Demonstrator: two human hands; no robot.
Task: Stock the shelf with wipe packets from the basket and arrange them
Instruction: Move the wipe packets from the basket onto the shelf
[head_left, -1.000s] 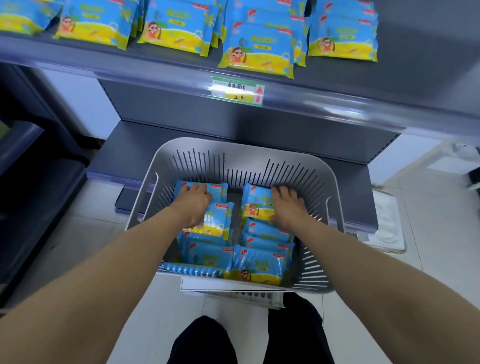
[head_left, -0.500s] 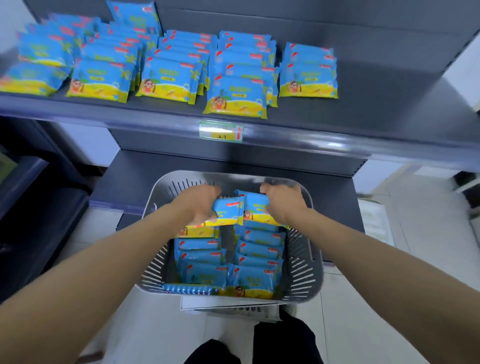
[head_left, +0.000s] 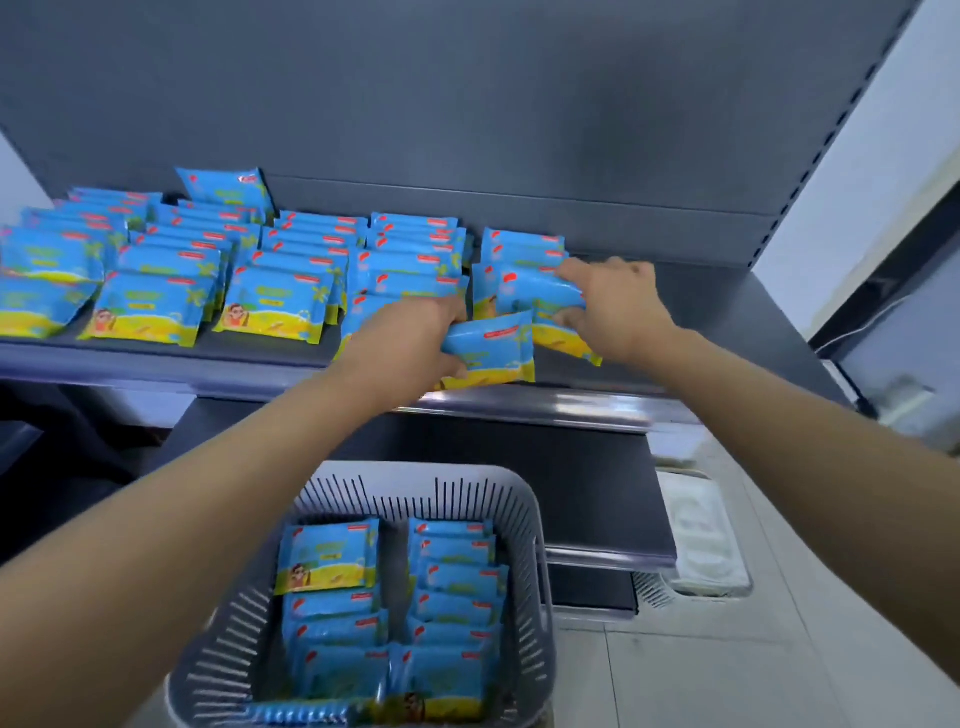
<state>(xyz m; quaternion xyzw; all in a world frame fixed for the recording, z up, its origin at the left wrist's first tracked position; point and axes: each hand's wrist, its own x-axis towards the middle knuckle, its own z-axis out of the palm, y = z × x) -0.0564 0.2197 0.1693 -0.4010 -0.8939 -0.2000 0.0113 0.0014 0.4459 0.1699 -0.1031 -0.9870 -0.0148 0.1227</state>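
Shop: steel display shelf w/ rows of identical wipe packets.

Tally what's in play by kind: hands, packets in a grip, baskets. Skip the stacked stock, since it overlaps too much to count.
Hands: 2, the left hand and the right hand
Packets in a grip: 2, the left-hand packet and the right-hand packet
Baskets: 1, the grey basket
Total: 5

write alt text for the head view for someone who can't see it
The left hand grips one blue-and-yellow wipe packet and the right hand pinches another packet at a grey shelf lined with rows of packets. A grey basket below holds more.
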